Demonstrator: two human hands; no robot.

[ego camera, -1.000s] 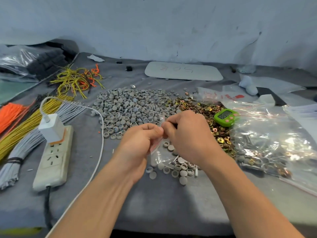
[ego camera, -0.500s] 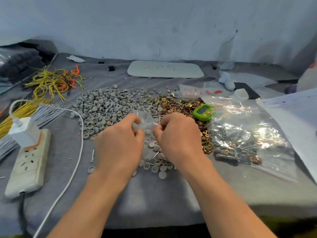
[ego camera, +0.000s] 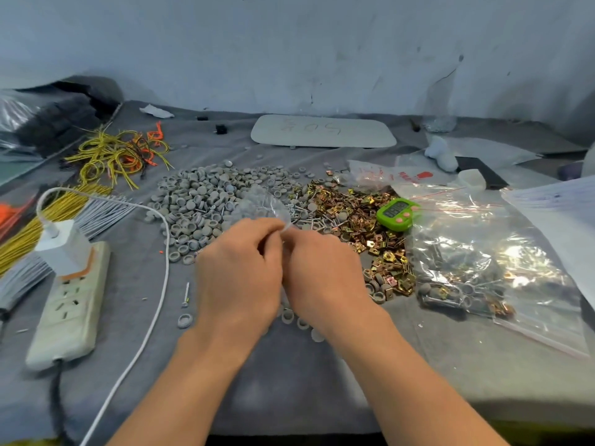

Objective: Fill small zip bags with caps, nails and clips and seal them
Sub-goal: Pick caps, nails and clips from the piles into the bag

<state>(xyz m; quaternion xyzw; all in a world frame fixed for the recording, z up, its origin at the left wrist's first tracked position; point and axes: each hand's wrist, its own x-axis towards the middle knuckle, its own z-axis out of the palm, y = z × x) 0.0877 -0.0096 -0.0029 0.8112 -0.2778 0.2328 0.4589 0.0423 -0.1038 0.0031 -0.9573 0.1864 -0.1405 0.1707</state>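
Note:
My left hand [ego camera: 240,278] and my right hand [ego camera: 323,278] meet at the middle of the grey table, fingertips together, pinching a small clear zip bag [ego camera: 262,206] that sticks up past them, blurred. Behind the bag spreads a heap of grey caps [ego camera: 196,204]. To its right lie thin nails [ego camera: 309,217] and a pile of gold clips [ego camera: 363,220]. Several loose caps [ego camera: 185,320] lie near my wrists, partly hidden by my hands.
A green timer [ego camera: 397,212] sits on the clips. A large clear bag of filled packs [ego camera: 489,262] lies right. A power strip [ego camera: 69,304] with white charger and cable lies left, beside yellow, grey and orange wire bundles [ego camera: 119,152]. A white board [ego camera: 323,135] lies at the back.
My hands have drawn closer together, and the small bag now stands higher above my fingertips. The view has shifted slightly.

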